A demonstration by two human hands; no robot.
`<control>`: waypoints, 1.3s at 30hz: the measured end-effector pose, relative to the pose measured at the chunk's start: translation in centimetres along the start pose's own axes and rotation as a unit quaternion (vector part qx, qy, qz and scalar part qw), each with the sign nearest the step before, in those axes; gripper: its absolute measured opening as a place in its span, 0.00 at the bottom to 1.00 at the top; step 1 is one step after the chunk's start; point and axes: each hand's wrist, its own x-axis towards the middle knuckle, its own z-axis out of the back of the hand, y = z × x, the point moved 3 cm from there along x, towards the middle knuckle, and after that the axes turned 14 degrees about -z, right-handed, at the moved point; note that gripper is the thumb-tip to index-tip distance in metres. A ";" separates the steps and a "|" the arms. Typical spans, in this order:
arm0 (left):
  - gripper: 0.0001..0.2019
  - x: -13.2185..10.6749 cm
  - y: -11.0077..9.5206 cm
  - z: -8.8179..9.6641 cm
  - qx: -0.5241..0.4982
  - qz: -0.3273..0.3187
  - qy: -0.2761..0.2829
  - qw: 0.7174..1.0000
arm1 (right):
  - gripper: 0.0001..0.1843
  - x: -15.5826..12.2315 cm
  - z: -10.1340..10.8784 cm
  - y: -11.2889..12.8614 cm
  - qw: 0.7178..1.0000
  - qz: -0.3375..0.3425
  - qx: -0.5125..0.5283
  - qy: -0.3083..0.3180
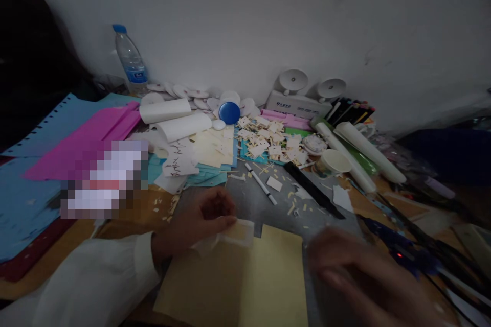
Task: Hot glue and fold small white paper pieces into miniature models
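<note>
My left hand, in a white sleeve, pinches a small pale square piece at the top edge of a yellow sheet of paper lying in front of me. My right hand hovers over the right side of that sheet, smeared by motion, so its fingers cannot be read. A black-and-white pen and a black ruler lie just beyond the sheet on a grey mat.
A pile of small cut cream squares, white rolls, a blue disc, a paper cup, a water bottle and pink and blue paper crowd the desk against the wall. Dark tools lie at right.
</note>
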 end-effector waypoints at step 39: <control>0.04 -1.2 0.1 0.0 0.183 -0.020 0.002 0.983 | 0.07 6.0 -8.4 -3.6 0.963 -0.162 0.211 0.040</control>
